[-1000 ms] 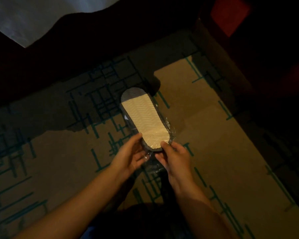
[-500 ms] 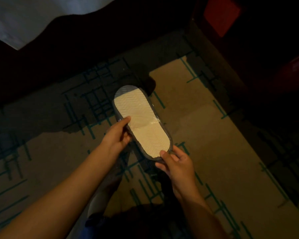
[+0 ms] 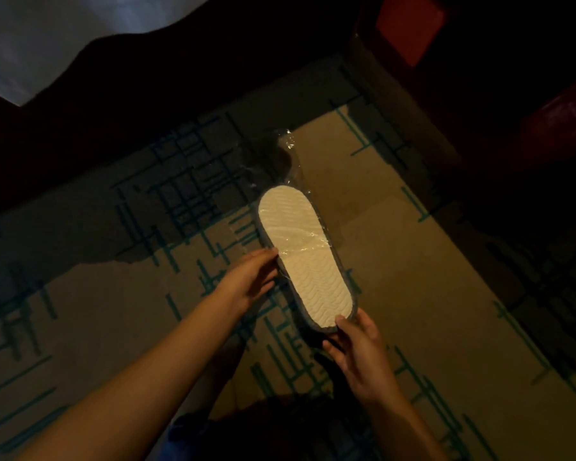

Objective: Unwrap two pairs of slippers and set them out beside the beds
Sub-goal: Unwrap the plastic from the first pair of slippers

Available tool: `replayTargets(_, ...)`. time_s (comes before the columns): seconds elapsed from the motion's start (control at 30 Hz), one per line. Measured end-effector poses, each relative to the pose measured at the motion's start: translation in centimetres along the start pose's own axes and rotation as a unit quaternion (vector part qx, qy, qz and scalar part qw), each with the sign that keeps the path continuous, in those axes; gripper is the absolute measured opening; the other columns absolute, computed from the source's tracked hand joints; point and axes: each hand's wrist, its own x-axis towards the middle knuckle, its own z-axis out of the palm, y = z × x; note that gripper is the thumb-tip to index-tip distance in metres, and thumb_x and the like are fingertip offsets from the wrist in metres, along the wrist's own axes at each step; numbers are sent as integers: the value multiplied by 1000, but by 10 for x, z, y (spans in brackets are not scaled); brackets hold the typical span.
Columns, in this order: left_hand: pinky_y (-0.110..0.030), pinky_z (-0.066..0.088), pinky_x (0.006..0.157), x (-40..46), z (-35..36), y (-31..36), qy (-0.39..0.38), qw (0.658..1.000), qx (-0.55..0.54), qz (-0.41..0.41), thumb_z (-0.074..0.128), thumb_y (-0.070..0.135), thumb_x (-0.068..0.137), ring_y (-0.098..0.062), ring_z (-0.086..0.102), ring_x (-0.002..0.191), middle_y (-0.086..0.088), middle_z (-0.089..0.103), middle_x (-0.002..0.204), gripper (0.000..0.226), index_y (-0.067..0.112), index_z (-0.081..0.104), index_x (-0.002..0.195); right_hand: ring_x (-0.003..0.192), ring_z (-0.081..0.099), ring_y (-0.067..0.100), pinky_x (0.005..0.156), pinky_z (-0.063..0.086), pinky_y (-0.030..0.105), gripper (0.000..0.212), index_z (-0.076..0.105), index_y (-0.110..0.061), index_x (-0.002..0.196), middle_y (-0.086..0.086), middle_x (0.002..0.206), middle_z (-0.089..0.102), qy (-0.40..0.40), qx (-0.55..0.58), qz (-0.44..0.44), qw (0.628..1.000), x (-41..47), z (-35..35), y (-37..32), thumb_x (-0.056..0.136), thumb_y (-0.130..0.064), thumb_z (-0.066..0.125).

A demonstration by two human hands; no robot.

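A slipper pack hangs above the carpet, cream ribbed sole facing up, grey trim round its edge. Clear plastic wrap covers its far half and trails loose beyond the toe. My left hand grips the pack's left edge at mid-length, thumb on top. At the heel end, my right hand pinches the slipper between thumb and fingers. Whether one slipper or a stacked pair is inside cannot be told.
Tan carpet with teal line pattern lies below. A white bed sheet over a dark bed base fills the top left. Dark red furniture stands at the top right. The room is dim.
My left hand moved from the heel to the pack's left side. The wrap has slid off the heel half toward the toe and now trails past it. My right hand stayed on the heel.
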Motion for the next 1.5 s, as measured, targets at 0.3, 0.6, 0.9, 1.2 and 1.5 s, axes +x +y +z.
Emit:
replayTargets(0.3, -22, 46, 67, 17, 21, 21, 17, 999, 24, 46, 56, 15, 87, -10, 55, 67, 1, 62, 67, 17, 18, 57, 70, 46, 65, 6, 41, 49, 18, 27, 58, -17, 92, -5, 59, 73, -11, 78, 24, 997, -12, -7, 29, 90, 5, 43)
replayTargets(0.6, -27, 48, 68, 20, 42, 32, -38, 994, 99, -25, 61, 37, 81, -7, 57, 60, 6, 58, 67, 13, 24, 59, 77, 66, 66, 6, 55, 54, 21, 25, 62, -19, 94, -9, 73, 73, -2, 51, -25, 998, 6, -15, 10, 89, 2, 49)
replayTargets(0.9, -19, 50, 48, 42, 44, 26, -28, 998, 55, 3, 59, 18, 85, -8, 54, 64, 3, 57, 71, 12, 19, 54, 74, 87, 64, 19, 65, 58, 24, 27, 59, -19, 95, 7, 99, 67, -22, 18, -48, 998, 10, -5, 0, 89, 6, 49)
replayTargets(1.2, -18, 49, 46, 80, 87, 54, -82, 994, 57, 49, 60, 6, 83, -10, 60, 47, 3, 63, 46, 20, 14, 52, 67, 70, 73, 15, 54, 58, 26, 56, 59, -13, 109, 0, 81, 77, -22, 129, -50, 990, 8, -31, 22, 59, -17, 84)
replayTargets(1.5, -26, 55, 79, 82, 113, 100, -116, 989, 70, 60, 54, 37, 87, -24, 66, 89, -2, 67, 106, 30, 13, 60, 104, 63, 72, 12, 50, 57, 24, 110, 60, -17, 99, -1, 74, 77, 18, 178, -54, 982, 10, -45, 28, -5, -34, 92)
